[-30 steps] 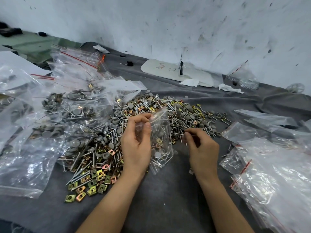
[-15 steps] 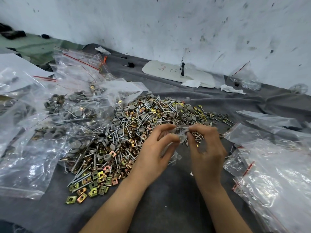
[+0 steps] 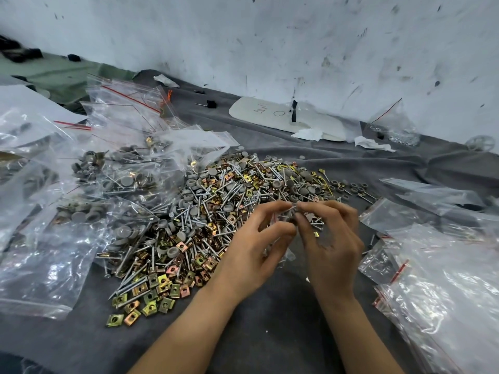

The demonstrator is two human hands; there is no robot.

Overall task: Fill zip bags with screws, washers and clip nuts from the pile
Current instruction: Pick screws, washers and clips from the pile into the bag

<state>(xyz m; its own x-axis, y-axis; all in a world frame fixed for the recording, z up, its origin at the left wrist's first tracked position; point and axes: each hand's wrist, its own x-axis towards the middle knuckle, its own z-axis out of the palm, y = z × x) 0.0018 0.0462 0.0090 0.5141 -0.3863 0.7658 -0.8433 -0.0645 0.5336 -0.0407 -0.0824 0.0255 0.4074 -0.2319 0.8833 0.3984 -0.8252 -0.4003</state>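
Nearest you, the grey cloth on the surface [image 3: 270, 333] lies under your two bare forearms. Your left hand [image 3: 253, 247] and right hand [image 3: 332, 238] meet fingertip to fingertip just above the near edge of the pile [image 3: 216, 211]. The curled fingers of both hands pinch the top edge of a small clear zip bag [image 3: 286, 255]. It hangs between your palms and is mostly hidden by them; a few screws show through the plastic, but you cannot tell whether its strip is sealed.

To the left of your left hand, brass-coloured clip nuts [image 3: 151, 292] spill off the pile's near corner. Behind them lie long screws [image 3: 135, 273] and round grey washers [image 3: 208, 172], all mixed together.

Filled bags [image 3: 89, 190] are heaped at the pile's left side, touching it. Empty bags [image 3: 445, 279] with red strips are stacked to the right, near your right hand.

Farther back, a white board [image 3: 270, 114] with handwriting lies flat against the foot of the scuffed white wall [image 3: 297, 36].
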